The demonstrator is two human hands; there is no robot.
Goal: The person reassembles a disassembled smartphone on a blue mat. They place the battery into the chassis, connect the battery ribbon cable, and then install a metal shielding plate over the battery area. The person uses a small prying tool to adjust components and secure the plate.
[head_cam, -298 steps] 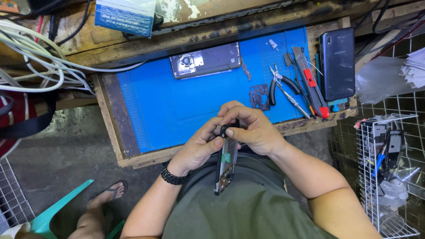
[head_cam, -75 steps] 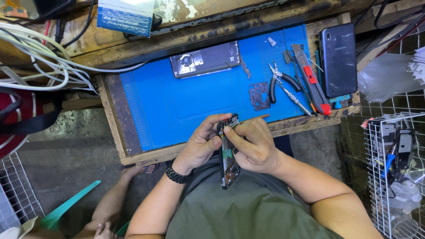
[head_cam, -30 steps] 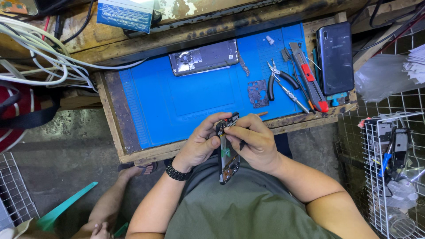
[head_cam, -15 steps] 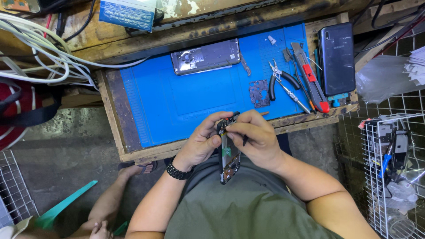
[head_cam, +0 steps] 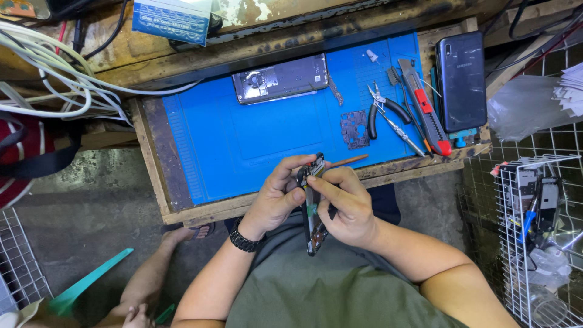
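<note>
1. The phone frame (head_cam: 312,206), a stripped handset seen nearly edge-on, is held in the air just in front of the near edge of the worktop (head_cam: 152,158), above the person's lap. Its long axis runs from the worktop edge back toward the body.
2. The left hand (head_cam: 276,200) grips the frame from the left side, thumb and fingers closed on its upper part.
3. The right hand (head_cam: 343,206) closes on the frame from the right, index finger and thumb pressed at the top end. A thin brown stick (head_cam: 349,161) pokes out past this hand toward the right; whether the hand holds it cannot be told.
4. Both hands touch the frame; the right covers more of its length.
5. On the blue mat (head_cam: 243,133) lie a second opened phone (head_cam: 279,79) near the far edge, a small metal plate (head_cam: 354,129), pliers (head_cam: 381,109) and a utility knife (head_cam: 425,106).
6. A dark phone (head_cam: 461,79) rests at the right edge.
</note>
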